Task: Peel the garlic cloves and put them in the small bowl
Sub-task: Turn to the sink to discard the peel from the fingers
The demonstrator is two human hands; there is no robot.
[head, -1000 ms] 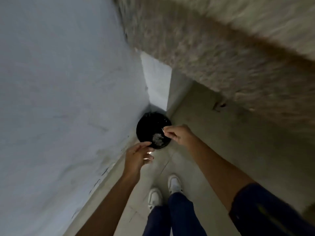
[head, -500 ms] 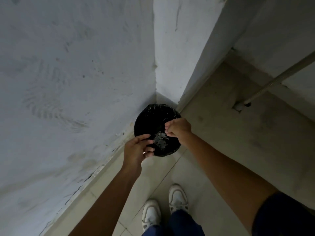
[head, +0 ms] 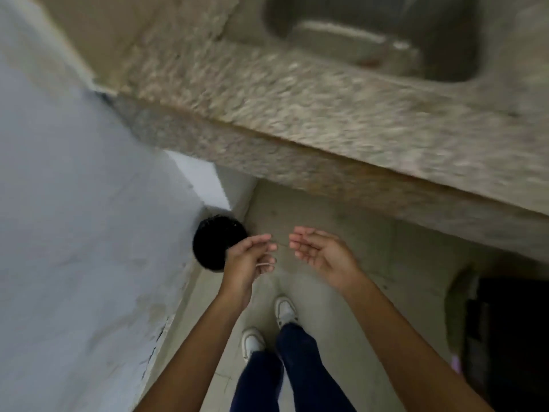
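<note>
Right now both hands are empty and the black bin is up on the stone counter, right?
Not quite. In the head view the left hand and right hand are empty, but the black bin sits on the floor in the corner by the wall, below the stone counter.

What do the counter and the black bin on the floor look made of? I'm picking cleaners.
Counter: likely polished granite or similar stone, going by its beige speckled grain, though blurred. Black bin: seemingly lined with a glossy plastic bag; its crinkled surface glints.
</note>
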